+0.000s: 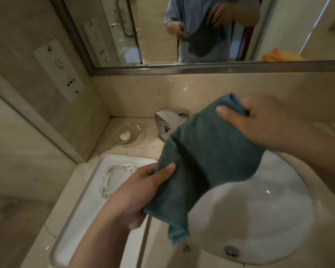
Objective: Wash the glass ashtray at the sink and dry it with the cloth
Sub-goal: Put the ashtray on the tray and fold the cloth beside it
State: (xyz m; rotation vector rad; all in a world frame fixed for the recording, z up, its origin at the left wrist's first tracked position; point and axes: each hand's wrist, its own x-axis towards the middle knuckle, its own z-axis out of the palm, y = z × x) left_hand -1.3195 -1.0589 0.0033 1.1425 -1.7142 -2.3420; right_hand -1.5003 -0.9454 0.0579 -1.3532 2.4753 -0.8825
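A teal cloth (207,157) is stretched between both hands above the left side of the white round sink (259,219). My left hand (141,190) grips its lower left edge. My right hand (259,120) pinches its upper right corner. The clear glass ashtray (114,176) rests on a white rectangular tray (81,207) on the counter left of the sink, partly hidden behind my left hand. Neither hand touches the ashtray.
A chrome faucet (168,122) stands behind the sink, partly covered by the cloth. A glass soap dish (127,133) with a small soap sits in the back left corner. A mirror (182,31) spans the wall above; a socket panel (60,70) is on the left wall.
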